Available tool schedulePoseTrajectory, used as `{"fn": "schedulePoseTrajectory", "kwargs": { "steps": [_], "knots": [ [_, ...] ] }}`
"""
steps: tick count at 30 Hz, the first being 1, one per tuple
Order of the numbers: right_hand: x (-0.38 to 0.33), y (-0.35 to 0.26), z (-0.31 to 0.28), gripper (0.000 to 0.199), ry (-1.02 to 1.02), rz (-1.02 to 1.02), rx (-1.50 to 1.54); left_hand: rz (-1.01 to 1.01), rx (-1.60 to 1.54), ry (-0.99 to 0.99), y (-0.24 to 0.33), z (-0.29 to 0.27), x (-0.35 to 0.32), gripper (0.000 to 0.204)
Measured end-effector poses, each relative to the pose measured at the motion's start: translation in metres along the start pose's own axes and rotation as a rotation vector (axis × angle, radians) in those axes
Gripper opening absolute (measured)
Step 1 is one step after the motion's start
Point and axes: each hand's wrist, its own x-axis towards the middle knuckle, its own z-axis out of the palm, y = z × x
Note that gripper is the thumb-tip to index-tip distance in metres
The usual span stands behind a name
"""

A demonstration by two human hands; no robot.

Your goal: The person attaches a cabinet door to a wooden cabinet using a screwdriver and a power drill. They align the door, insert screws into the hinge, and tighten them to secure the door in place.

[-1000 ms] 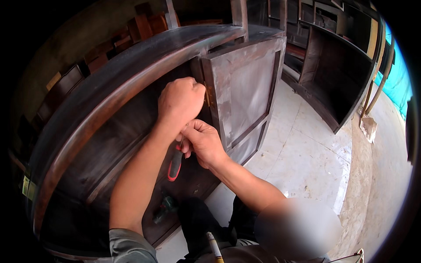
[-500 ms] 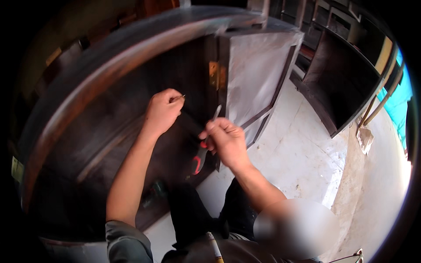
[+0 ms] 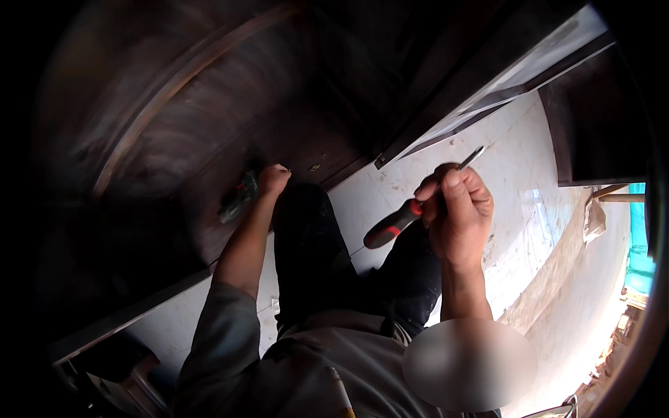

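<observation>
In my right hand is a screwdriver with a black-and-red handle. My fingers pinch its metal shaft, the tip pointing up and away to the right. My left hand is closed, low over the dark wooden cabinet floor. A tiny dark bit shows at its fingertips, too small to name. Just right of that hand lie several small brass-coloured pieces, perhaps screws. Beside my left wrist rests a green and black tool, partly hidden and in shadow.
An opened cabinet door with a pale panel stands at the upper right. A curved wooden strip crosses the cabinet's dark inside. Another dark cabinet stands far right on the pale tiled floor. A cigarette shows at the lower edge.
The view has tipped down toward the cabinet floor. My left hand has dropped from mid-cabinet to beside the brass pieces. My right hand has drawn away from the hinged door, still with the screwdriver.
</observation>
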Motion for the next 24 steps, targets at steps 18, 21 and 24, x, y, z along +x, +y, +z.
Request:
{"fn": "schedulePoseTrajectory", "kwargs": {
  "steps": [18, 21, 24],
  "knots": [
    [0.022, 0.021, 0.024, 0.024, -0.057, -0.028, 0.036, 0.170, -0.794, -0.407, 0.122, -0.102, -0.116, 0.029],
    [0.036, 0.012, 0.048, 0.022, -0.170, -0.066, 0.130, 0.654, -0.981, -0.459, 0.154, -0.136, -0.181, 0.056],
    [0.048, -0.011, 0.069, 0.022, -0.200, -0.066, 0.170, 0.616, -1.007, -0.572, 0.180, -0.173, -0.210, 0.055]
  ]
}}
